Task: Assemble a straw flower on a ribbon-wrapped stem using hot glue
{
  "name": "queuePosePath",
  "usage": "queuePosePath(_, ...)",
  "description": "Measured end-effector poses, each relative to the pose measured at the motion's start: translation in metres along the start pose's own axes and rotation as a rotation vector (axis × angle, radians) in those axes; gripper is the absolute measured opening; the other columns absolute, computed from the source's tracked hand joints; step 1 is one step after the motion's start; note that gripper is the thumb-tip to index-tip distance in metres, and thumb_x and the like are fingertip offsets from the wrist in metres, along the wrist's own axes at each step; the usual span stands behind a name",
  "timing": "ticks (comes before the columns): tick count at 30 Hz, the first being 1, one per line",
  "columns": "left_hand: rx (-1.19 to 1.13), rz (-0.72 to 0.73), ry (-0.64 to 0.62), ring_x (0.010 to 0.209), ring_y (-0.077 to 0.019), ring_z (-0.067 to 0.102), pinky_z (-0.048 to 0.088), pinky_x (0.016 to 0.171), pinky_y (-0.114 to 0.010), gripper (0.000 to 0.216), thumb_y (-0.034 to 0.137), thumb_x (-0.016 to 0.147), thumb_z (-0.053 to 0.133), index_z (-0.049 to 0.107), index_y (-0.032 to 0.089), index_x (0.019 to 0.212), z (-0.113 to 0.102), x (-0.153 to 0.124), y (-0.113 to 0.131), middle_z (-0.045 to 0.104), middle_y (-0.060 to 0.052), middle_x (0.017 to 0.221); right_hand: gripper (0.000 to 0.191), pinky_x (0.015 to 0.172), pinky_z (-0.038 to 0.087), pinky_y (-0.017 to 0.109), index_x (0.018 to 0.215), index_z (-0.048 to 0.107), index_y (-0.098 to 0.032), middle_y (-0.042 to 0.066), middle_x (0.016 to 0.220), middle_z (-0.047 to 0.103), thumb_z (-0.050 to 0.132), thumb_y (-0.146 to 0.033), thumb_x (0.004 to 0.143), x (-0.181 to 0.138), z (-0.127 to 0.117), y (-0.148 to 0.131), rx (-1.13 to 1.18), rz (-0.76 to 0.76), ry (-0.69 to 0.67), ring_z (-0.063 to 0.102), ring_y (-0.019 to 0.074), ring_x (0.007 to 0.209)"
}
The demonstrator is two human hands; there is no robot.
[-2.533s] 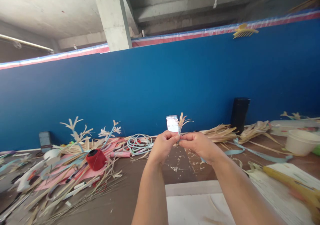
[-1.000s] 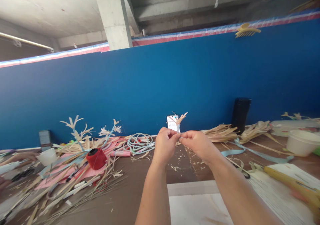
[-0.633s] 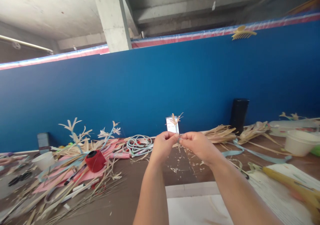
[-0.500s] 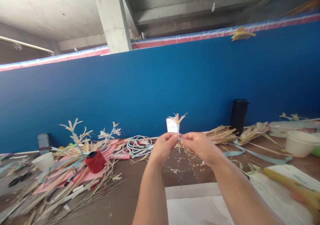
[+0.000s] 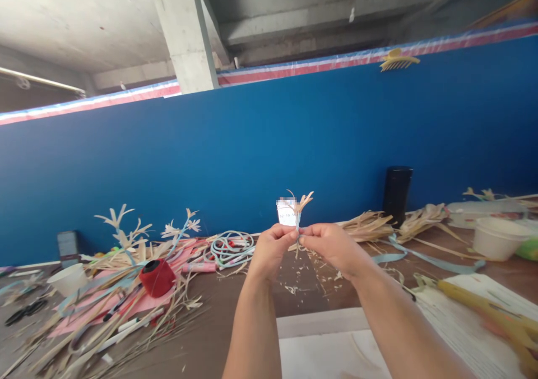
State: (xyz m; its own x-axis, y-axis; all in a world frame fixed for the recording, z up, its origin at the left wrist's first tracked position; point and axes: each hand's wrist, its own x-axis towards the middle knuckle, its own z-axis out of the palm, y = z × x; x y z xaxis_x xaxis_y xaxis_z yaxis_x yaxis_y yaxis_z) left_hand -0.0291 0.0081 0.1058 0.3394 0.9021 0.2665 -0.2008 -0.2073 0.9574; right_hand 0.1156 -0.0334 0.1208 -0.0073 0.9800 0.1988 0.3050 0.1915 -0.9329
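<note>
Both hands meet over the middle of the table around a small straw flower point(image 5: 303, 202), whose pale petals spread upward above a stem with light blue wrapping. My left hand point(image 5: 272, 248) pinches the stem between thumb and forefinger. From the other side my right hand point(image 5: 328, 245) is closed on the same stem, fingertips nearly touching those of the left. Frayed straw ends stick out below the fingers. Right behind the flower stands a small white display point(image 5: 287, 215) with digits. Part of the blue wrapping is hidden by the fingertips.
On the left lie finished straw flowers point(image 5: 130, 236), a red spool point(image 5: 157, 278), black scissors point(image 5: 26, 312) and a white cup point(image 5: 69, 278). Coiled cord point(image 5: 231, 248) sits behind. To the right are straw bundles point(image 5: 365, 226), blue ribbon point(image 5: 441, 262), a white tub point(image 5: 500, 239) and a yellow tool point(image 5: 487, 303).
The flower has turned and tilted slightly to the right between my fingers. Both hands keep their pinch on the stem. The whole view has shifted a little.
</note>
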Motion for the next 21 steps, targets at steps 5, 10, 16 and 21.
queuePosePath(5, 0.058, 0.084, 0.068, 0.070, -0.0132, 0.054, 0.038, 0.068, -0.024, 0.028, 0.039, 0.066, 0.067, 0.066, 0.014, 0.077, 0.004, 0.002, -0.002, 0.064, -0.005, 0.077, 0.024, 0.043, 0.021, 0.021, 0.068, 0.062, -0.016, -0.006, 0.047, 0.038, 0.057, -0.039, 0.068, 0.002, 0.002, -0.002, -0.102, -0.018, 0.115, 0.028, 0.0074, 0.045)
queuePosePath(10, 0.187, 0.105, 0.157, 0.073, -0.0150, 0.053, 0.039, 0.069, -0.026, 0.030, 0.042, 0.067, 0.064, 0.066, 0.014, 0.077, 0.005, 0.004, -0.001, 0.063, -0.006, 0.078, 0.022, 0.040, 0.021, 0.021, 0.070, 0.063, -0.017, -0.005, 0.045, 0.042, 0.054, -0.038, 0.070, -0.001, 0.005, -0.007, -0.212, -0.040, 0.177, 0.031, 0.0073, 0.041)
queuePosePath(16, 0.230, 0.062, 0.236, 0.070, -0.0146, 0.053, 0.038, 0.066, -0.026, 0.031, 0.041, 0.066, 0.064, 0.065, 0.013, 0.078, 0.007, 0.002, 0.005, 0.062, -0.006, 0.075, 0.022, 0.040, 0.026, 0.020, 0.071, 0.064, -0.018, -0.004, 0.050, 0.049, 0.051, -0.035, 0.073, -0.004, 0.007, -0.012, -0.281, -0.113, 0.193, 0.040, 0.0083, 0.044)
queuePosePath(21, 0.189, 0.022, 0.270, 0.062, -0.0120, 0.050, 0.037, 0.061, -0.024, 0.030, 0.039, 0.063, 0.066, 0.063, 0.012, 0.075, 0.008, 0.000, 0.008, 0.060, -0.003, 0.068, 0.022, 0.040, 0.025, 0.020, 0.076, 0.066, -0.019, -0.005, 0.049, 0.045, 0.049, -0.033, 0.074, -0.005, 0.007, -0.012, -0.285, -0.129, 0.161, 0.037, 0.0082, 0.044)
